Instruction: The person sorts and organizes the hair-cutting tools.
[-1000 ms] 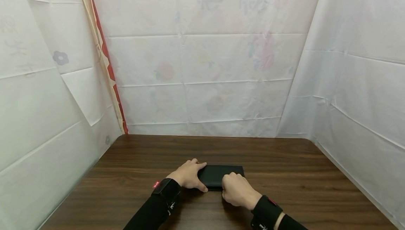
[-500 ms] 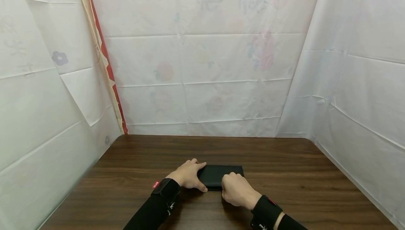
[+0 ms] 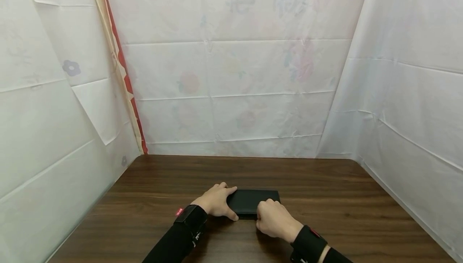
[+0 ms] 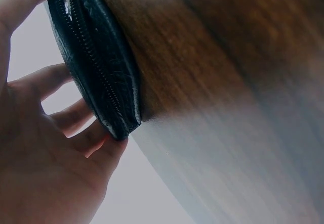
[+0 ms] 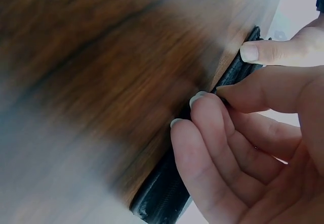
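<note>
A flat black leather zip wallet [image 3: 247, 200] lies on the brown table, its zipper edge towards me. My left hand [image 3: 217, 202] grips its left end, thumb at the near edge and fingers spread round the far side. In the left wrist view the zipper [image 4: 101, 72] runs along this edge, its two rows of teeth parted over part of the length. My right hand [image 3: 275, 219] is curled at the near edge, right of the middle. Thumb and forefinger pinch a small dark piece at the zipper, apparently its pull [image 5: 225, 101], mostly hidden by the fingers.
The wood-grain table [image 3: 173, 174] extends around both hands. White sheeting with faint prints [image 3: 231, 94] hangs behind it and on both sides. A red-and-cream strip [image 3: 124, 78] runs down the back left corner.
My right hand has slid slightly to the right along the wallet's near edge in the last half second. The left hand keeps its grip, and the wallet stays in place.
</note>
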The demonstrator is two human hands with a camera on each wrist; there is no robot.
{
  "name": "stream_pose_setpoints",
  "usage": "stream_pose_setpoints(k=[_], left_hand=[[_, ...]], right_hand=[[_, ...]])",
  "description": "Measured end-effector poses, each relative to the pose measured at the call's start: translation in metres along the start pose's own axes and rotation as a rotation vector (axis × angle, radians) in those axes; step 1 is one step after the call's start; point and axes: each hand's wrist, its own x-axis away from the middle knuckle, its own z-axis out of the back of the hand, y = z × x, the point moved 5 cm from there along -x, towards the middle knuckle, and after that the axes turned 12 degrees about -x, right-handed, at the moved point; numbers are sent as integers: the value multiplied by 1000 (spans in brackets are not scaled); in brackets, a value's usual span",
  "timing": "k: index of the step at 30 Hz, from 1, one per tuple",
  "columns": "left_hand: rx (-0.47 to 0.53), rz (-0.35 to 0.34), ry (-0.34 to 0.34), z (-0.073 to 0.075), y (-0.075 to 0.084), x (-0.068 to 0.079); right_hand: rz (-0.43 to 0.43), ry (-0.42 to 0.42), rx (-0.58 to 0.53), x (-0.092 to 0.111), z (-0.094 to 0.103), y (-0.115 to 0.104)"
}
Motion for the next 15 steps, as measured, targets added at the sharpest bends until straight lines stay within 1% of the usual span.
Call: stream_pose_setpoints(k=[8,15], left_hand=[[-5,-4,1,-1,0,-1],[-4,4,0,-1,0,-1]], right_hand=[[-5,-4,10,4,1,2],[8,-7,14,6,1,4]])
